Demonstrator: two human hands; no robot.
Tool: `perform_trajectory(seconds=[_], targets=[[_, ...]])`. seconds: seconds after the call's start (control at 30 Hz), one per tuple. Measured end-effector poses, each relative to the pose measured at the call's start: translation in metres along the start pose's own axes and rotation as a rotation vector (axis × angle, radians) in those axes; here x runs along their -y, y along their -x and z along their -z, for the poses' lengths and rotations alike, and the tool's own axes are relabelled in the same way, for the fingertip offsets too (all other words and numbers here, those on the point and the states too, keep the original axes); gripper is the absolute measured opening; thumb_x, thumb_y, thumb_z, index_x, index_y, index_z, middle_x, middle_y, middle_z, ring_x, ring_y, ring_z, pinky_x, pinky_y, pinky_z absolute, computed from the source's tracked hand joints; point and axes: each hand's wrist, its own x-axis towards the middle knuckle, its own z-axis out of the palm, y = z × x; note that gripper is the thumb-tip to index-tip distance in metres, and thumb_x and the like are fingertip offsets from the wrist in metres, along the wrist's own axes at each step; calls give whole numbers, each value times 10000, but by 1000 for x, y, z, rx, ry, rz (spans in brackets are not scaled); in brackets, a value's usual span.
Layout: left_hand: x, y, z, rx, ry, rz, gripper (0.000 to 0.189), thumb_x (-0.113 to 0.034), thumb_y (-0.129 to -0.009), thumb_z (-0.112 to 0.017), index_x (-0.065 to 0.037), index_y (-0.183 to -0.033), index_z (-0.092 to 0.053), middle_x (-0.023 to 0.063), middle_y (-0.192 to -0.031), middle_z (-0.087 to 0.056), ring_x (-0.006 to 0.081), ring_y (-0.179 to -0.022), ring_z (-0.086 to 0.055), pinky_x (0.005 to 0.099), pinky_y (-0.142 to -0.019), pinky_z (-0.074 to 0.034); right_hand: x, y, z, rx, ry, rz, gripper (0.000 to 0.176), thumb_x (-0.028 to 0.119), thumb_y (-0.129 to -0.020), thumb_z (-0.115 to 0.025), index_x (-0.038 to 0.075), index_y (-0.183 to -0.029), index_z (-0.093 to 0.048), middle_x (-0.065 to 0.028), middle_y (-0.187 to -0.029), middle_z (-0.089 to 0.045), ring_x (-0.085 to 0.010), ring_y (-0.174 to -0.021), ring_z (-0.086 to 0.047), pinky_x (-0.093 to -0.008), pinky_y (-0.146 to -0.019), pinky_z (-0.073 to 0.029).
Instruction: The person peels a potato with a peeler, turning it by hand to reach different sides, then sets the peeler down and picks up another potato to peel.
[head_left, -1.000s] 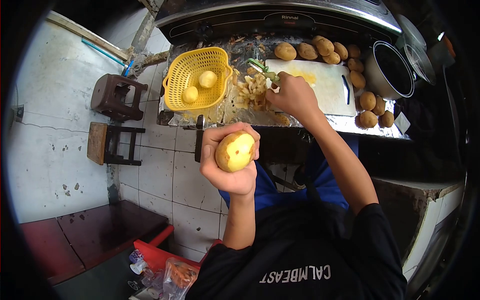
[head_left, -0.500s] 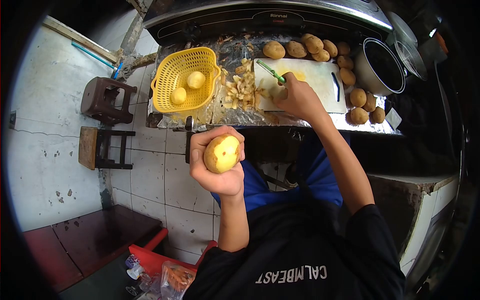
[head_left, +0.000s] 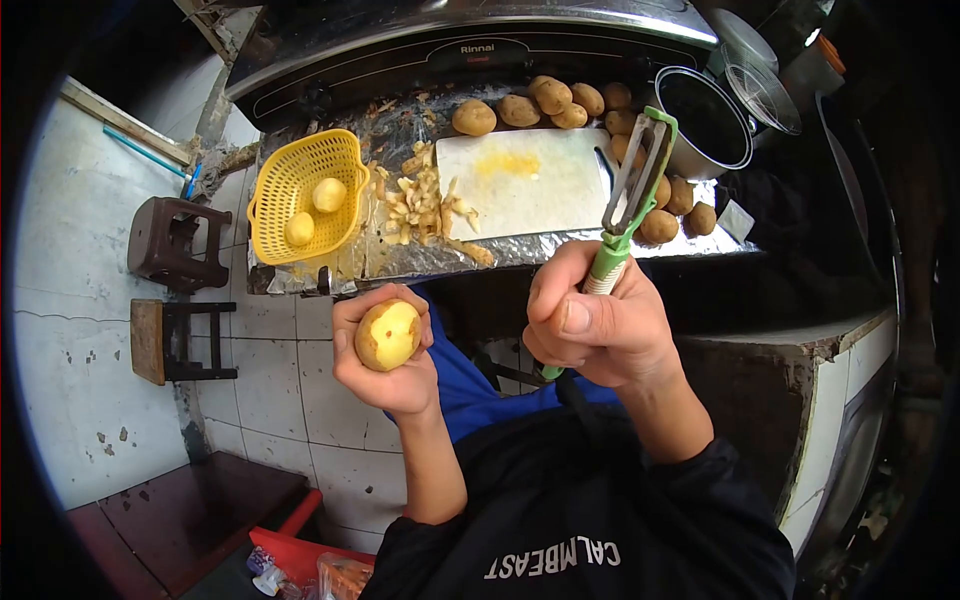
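My left hand point(head_left: 385, 350) is closed round a partly peeled potato point(head_left: 389, 335), whose bare yellow side faces up with brown skin at its edge. Raised close to the camera, my right hand point(head_left: 605, 325) grips a green vegetable peeler point(head_left: 625, 215) by its handle, blade end up. Beyond the hands lies a white cutting board point(head_left: 520, 195) with a yellow wet patch. Potato peelings point(head_left: 415, 208) are heaped beside its left edge. Two peeled potatoes point(head_left: 328, 195) rest in a yellow plastic basket point(head_left: 262, 215).
Several unpeeled potatoes point(head_left: 474, 118) line the board's back and right sides. A metal pot point(head_left: 700, 165) stands at the right, near a strainer point(head_left: 765, 95). The stove point(head_left: 400, 70) borders the back. Two stools point(head_left: 165, 245) stand on the floor at left.
My right hand has lifted the peeler off the cutting board and brought it up toward the camera. My left hand still holds the potato. The view has shifted to the right.
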Motion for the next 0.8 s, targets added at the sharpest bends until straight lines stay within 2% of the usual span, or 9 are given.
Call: perform_trajectory(seconds=[0.2, 0.3, 0.4, 0.43, 0.6, 0.67, 0.7, 0.77, 0.8], targets=[[-13, 7, -13, 56, -16, -36, 479, -365, -916, -289, 48, -929, -532, 224, -703, -598, 197, -495, -469, 275, -456, -390, 5, 12, -8, 40, -32, 5, 193, 88, -820, -741, -63, -927, -689, -5, -585, -553, -41, -465, -390, -205, -425, -257], [-29, 9, -20, 321, -273, -270, 560, -433, -926, -323, 79, -907, -548, 252, -740, -617, 216, -564, -545, 292, -530, -442, 10, 16, -16, 7, 149, 43, 188, 88, -814, -744, -54, -925, -690, -15, -630, -586, -40, -512, -438, -196, -461, -305], [-53, 15, -34, 518, -323, -396, 531, -423, -902, -489, 93, -997, -573, 222, -777, -640, 249, -655, -623, 324, -597, -506, 17, 21, -23, -20, 158, 65, 160, 86, -812, -742, -39, -896, -687, -21, -684, -613, -40, -586, -491, -190, -523, -362], [-56, 20, -40, 477, -328, -431, 521, -413, -882, -545, 80, -1044, -586, 195, -803, -656, 258, -638, -643, 331, -572, -527, 19, 23, -23, -12, 164, 32, 148, 83, -811, -741, -34, -881, -683, -21, -703, -619, -41, -616, -506, -192, -547, -380], [-60, 15, -47, 570, -372, -675, 514, -398, -887, -553, 69, -1094, -609, 181, -827, -667, 240, -553, -639, 299, -432, -498, 26, 28, -32, 7, 213, 9, 128, 80, -812, -743, -23, -849, -676, -16, -718, -625, -46, -654, -536, -195, -583, -410], [-61, 11, -51, 683, -375, -851, 486, -374, -897, -557, 54, -1114, -635, 183, -791, -654, 217, -546, -631, 276, -418, -484, 28, 28, -40, -126, 229, -48, 218, 33, -707, -752, -23, -758, -548, -69, -616, -568, -66, -506, -460, -209, -439, -319], [-64, 14, -52, 678, -411, -849, 471, -375, -901, -565, 27, -1130, -655, 181, -751, -635, 204, -526, -616, 265, -409, -472, 28, 28, -38, -126, 228, -47, 218, 33, -707, -752, -23, -758, -548, -69, -616, -568, -66, -506, -460, -209, -439, -319], [-63, 17, -53, 667, -402, -859, 465, -378, -902, -566, 18, -1126, -658, 179, -741, -629, 201, -519, -609, 264, -404, -465, 29, 30, -33, -20, 174, -37, 139, 90, -811, -756, -20, -839, -674, -29, -750, -645, -60, -690, -563, -208, -621, -439], [-62, 18, -53, 655, -393, -871, 459, -382, -903, -566, 10, -1122, -661, 177, -731, -622, 198, -512, -603, 262, -399, -459, 29, 30, -32, -20, 174, -36, 139, 90, -811, -756, -20, -839, -674, -29, -750, -645, -60, -690, -563, -208, -621, -439]])
